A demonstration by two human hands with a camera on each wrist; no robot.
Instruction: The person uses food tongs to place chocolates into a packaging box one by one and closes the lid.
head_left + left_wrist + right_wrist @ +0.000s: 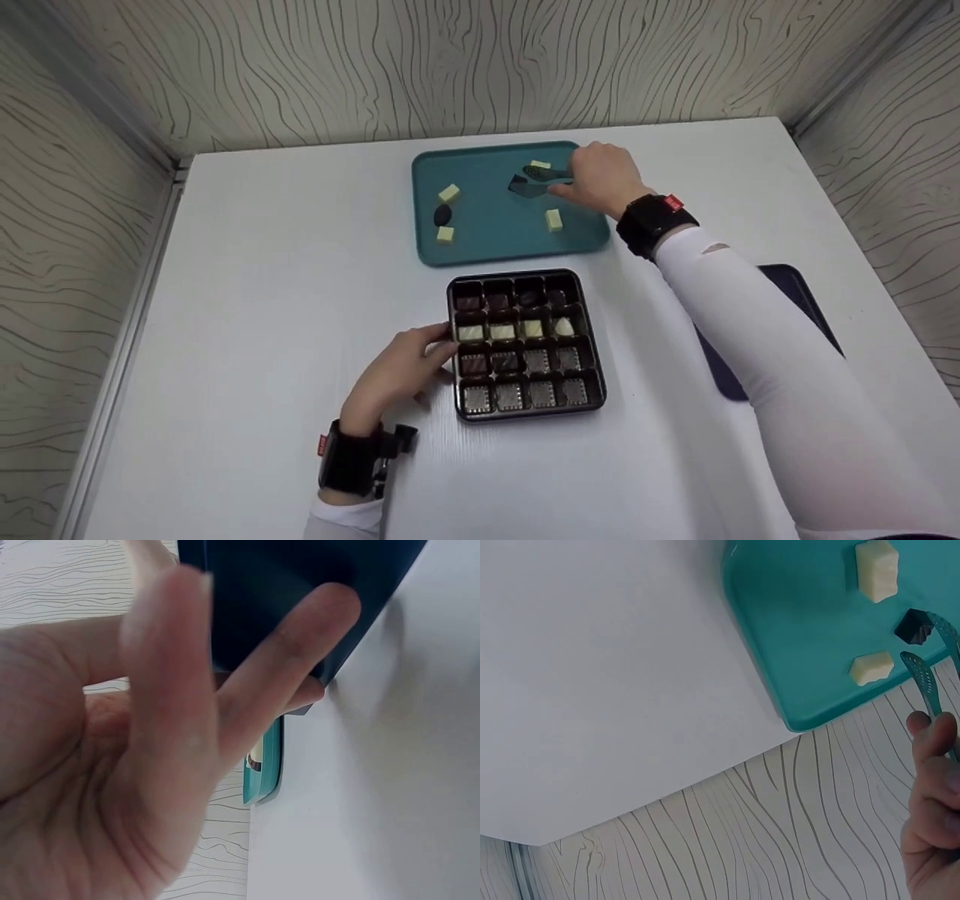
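Observation:
My right hand [604,176] holds small teal tongs [922,679] with perforated tips over the teal tray [487,251]. The tips stand apart beside a dark chocolate [914,627] lying on the tray; a firm grip on it does not show. White chocolates [553,220] and a dark oval chocolate [442,215] lie elsewhere on the tray. Nearer to me, my left hand [397,367] touches the left side of the black divided box [529,415], its fingers extended. Dark chocolates and a row of white chocolates [502,331] sit in several box compartments; its nearest row shows only bare ribbed bottoms.
A dark blue tray [791,281] lies at the right of the white table [285,262], partly hidden under my right sleeve [780,375]. Wood-patterned panels [450,67] stand behind the table and at its sides.

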